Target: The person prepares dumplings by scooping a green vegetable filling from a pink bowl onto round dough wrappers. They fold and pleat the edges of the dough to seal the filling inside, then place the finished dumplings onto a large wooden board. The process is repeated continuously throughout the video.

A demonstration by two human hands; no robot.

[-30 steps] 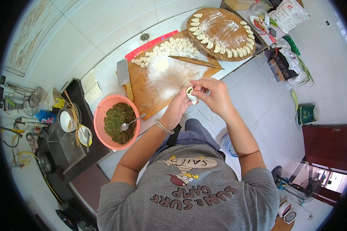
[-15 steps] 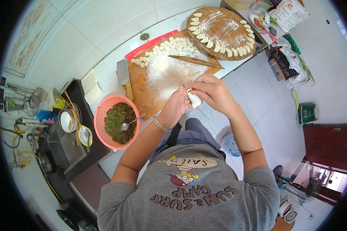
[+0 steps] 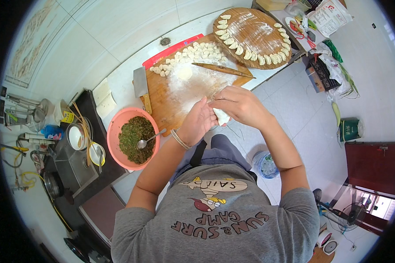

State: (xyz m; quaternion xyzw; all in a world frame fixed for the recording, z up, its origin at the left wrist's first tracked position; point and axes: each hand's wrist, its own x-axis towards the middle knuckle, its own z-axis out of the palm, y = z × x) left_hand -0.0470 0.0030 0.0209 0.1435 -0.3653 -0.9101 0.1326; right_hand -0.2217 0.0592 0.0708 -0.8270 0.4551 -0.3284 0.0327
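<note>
A white dumpling (image 3: 222, 116) is held between my two hands, just off the near edge of the wooden cutting board (image 3: 164, 103). My left hand (image 3: 199, 119) cups it from the left with the fingers curled against it. My right hand (image 3: 241, 105) pinches the wrapper's upper edge, and its fingers cover much of that edge. Beyond the hands, the floured board bears many small dough pieces (image 3: 202, 51), a flat round wrapper (image 3: 184, 73) and a tapered wooden rolling pin (image 3: 223, 70). To the left, a pink bowl (image 3: 114, 149) holds chopped green filling (image 3: 134, 136) with a metal spoon (image 3: 142, 143) in it.
A cleaver (image 3: 141, 85) lies at the board's left edge. Shaped dumplings line the rim of a round wooden tray (image 3: 254, 35) at the far right. A dark sink (image 3: 77, 168) with bowls and chopsticks is on the left. A plastic bucket (image 3: 266, 165) stands on the floor.
My right hand has shifted slightly left along the dumpling's upper edge. Its fingers now cover the opening where green filling showed before.
</note>
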